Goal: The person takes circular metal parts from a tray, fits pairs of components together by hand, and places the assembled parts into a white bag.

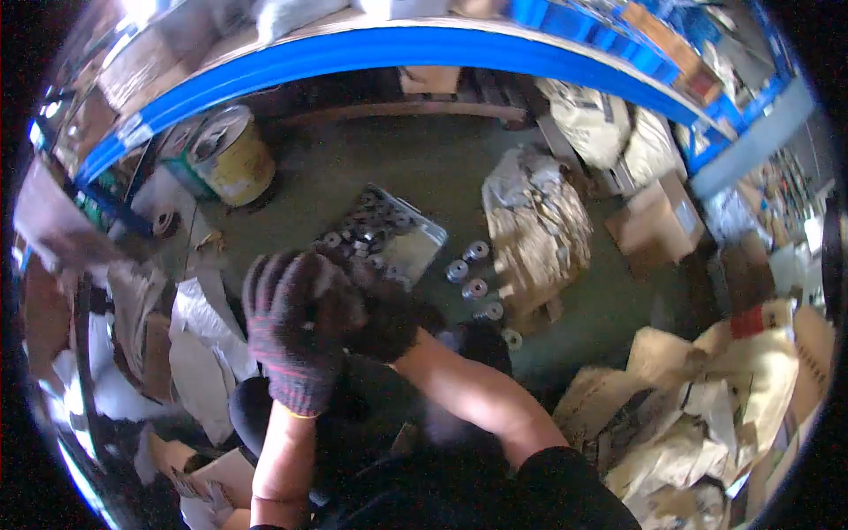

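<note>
Both hands wear dark knitted gloves and meet in front of the body, in the lower middle of the head view. My left hand [296, 327] has its fingers curled, with something greyish and blurred at its palm side. My right hand [380, 314] is dark and smeared, close against the left one; its fingers cannot be made out. Just beyond the hands, a tray [427, 231] on the floor holds many small metal parts [378, 215]. To its right stand several shiny metal spools [474, 289] in a row.
A crumpled brown paper sack [534, 230] lies right of the spools. A blue shelf beam [424, 46] crosses ahead. A yellowish drum [238, 163] stands at left, an open cardboard box [658, 221] at right. Torn sacks [707, 402] pile up at lower right.
</note>
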A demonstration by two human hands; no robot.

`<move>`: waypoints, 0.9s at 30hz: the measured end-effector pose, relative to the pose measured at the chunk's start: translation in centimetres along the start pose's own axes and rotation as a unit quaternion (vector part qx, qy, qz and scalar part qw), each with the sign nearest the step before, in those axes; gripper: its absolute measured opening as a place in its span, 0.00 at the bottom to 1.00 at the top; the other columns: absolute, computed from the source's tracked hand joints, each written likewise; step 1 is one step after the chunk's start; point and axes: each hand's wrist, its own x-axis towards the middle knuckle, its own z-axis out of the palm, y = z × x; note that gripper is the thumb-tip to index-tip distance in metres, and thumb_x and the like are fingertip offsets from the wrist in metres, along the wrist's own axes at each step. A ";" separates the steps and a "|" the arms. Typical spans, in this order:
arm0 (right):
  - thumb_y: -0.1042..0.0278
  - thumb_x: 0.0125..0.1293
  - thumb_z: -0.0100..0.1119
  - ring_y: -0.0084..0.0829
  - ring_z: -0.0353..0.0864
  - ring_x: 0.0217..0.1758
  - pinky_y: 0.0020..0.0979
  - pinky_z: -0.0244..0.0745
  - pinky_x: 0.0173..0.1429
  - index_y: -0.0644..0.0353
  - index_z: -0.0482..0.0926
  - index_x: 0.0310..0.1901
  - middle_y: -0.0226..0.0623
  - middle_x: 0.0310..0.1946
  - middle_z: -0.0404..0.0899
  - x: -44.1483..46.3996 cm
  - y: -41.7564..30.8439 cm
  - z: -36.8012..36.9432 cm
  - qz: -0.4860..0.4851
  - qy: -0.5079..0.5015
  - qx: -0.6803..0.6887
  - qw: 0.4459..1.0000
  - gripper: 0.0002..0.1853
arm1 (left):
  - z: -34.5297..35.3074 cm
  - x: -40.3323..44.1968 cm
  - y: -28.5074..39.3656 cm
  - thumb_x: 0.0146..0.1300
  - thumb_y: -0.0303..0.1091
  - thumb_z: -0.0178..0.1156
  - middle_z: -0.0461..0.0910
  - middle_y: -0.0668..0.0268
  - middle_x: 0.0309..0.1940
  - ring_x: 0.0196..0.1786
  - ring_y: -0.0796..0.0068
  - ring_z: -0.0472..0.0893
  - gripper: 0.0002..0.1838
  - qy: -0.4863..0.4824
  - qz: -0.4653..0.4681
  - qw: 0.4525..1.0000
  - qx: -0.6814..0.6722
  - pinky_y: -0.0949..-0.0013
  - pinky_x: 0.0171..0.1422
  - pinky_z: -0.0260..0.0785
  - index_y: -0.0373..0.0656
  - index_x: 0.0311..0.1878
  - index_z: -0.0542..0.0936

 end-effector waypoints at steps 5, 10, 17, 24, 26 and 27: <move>0.60 0.61 0.53 0.45 0.70 0.58 0.42 0.65 0.64 0.58 0.70 0.58 0.45 0.55 0.71 0.6 2.8 -3.5 0.166 0.090 0.481 0.856 0.24 | -0.2 1.4 4.5 0.53 0.32 0.59 0.72 0.52 0.56 0.62 0.52 0.68 0.21 -0.079 0.012 0.992 -0.095 0.56 0.66 0.58 0.39 0.52 0.76; 0.57 0.60 0.56 0.36 0.75 0.52 0.38 0.74 0.54 0.57 0.69 0.56 0.40 0.52 0.73 -6.2 6.9 -9.4 0.267 0.195 0.816 0.475 0.24 | -1.3 2.7 4.4 0.61 0.29 0.51 0.71 0.54 0.59 0.63 0.61 0.68 0.21 -0.107 -0.024 0.982 -0.155 0.63 0.68 0.57 0.35 0.58 0.72; 0.60 0.57 0.61 0.35 0.78 0.47 0.38 0.76 0.48 0.58 0.74 0.52 0.41 0.45 0.77 -30.5 12.8 -10.5 0.301 -0.044 -0.018 0.952 0.22 | 0.6 0.6 -4.4 0.63 0.29 0.50 0.73 0.58 0.57 0.58 0.71 0.72 0.20 -0.198 -0.215 0.928 -0.232 0.69 0.61 0.64 0.36 0.58 0.73; 0.72 0.56 0.59 0.34 0.79 0.32 0.36 0.75 0.34 0.58 0.78 0.42 0.35 0.35 0.80 -46.7 8.6 4.7 0.768 0.020 0.456 0.449 0.11 | 2.4 0.8 -10.7 0.62 0.30 0.54 0.78 0.63 0.50 0.50 0.77 0.76 0.18 -0.196 -0.341 0.866 -0.310 0.73 0.53 0.68 0.37 0.55 0.76; 0.72 0.56 0.59 0.34 0.79 0.32 0.36 0.75 0.35 0.58 0.78 0.42 0.35 0.35 0.80 -44.3 11.1 5.7 0.766 0.008 0.439 0.471 0.10 | 2.7 0.6 -12.9 0.62 0.29 0.54 0.78 0.64 0.49 0.49 0.77 0.76 0.18 -0.182 -0.357 0.861 -0.313 0.73 0.52 0.68 0.37 0.55 0.76; 0.72 0.56 0.60 0.34 0.79 0.32 0.36 0.75 0.35 0.58 0.78 0.42 0.35 0.35 0.80 -42.8 12.1 6.1 0.761 -0.003 0.420 0.494 0.10 | 2.9 0.1 -14.6 0.61 0.29 0.54 0.78 0.64 0.49 0.49 0.77 0.76 0.18 -0.204 -0.338 0.876 -0.276 0.74 0.51 0.69 0.37 0.55 0.76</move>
